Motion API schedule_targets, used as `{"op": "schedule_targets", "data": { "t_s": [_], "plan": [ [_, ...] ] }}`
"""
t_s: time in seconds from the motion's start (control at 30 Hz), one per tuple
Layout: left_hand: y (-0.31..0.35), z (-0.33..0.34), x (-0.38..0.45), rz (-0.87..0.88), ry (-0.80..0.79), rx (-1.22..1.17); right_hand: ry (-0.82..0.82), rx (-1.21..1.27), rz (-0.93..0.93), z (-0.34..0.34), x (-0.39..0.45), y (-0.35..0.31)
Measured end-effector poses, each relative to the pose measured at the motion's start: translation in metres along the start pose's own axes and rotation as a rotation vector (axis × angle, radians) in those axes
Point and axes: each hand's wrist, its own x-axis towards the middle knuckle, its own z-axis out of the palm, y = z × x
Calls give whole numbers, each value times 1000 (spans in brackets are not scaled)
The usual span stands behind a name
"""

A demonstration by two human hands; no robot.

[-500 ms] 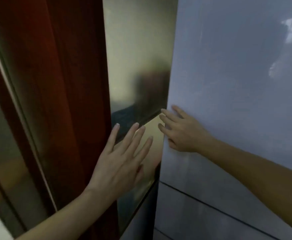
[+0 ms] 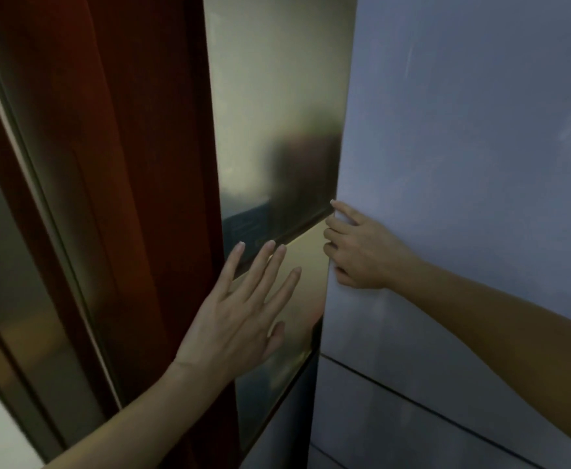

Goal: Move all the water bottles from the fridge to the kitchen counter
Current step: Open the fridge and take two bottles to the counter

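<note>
A tall pale grey fridge door (image 2: 463,157) fills the right half of the view, and it is closed. My right hand (image 2: 362,252) hooks its fingers around the door's left edge at mid height. My left hand (image 2: 240,316) is spread flat, fingers apart, over the shiny gold side panel (image 2: 277,96) beside the fridge; whether it touches the panel I cannot tell. No water bottles and no counter are in view.
A dark red-brown wooden frame (image 2: 125,164) stands close on the left, with a metal-framed glass panel (image 2: 13,265) beyond it. A dark horizontal seam (image 2: 412,401) crosses the fridge front below my right arm, marking a lower door.
My right hand's fingertips have curled further around the fridge door's left edge. My left hand has stayed almost where it was.
</note>
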Motion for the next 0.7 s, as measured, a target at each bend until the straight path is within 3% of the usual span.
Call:
{"op": "schedule_targets", "data": {
  "t_s": [0.7],
  "plan": [
    [2,-2,3,-26,-54,46,76,60,48,5,1,-4]
  ]
}}
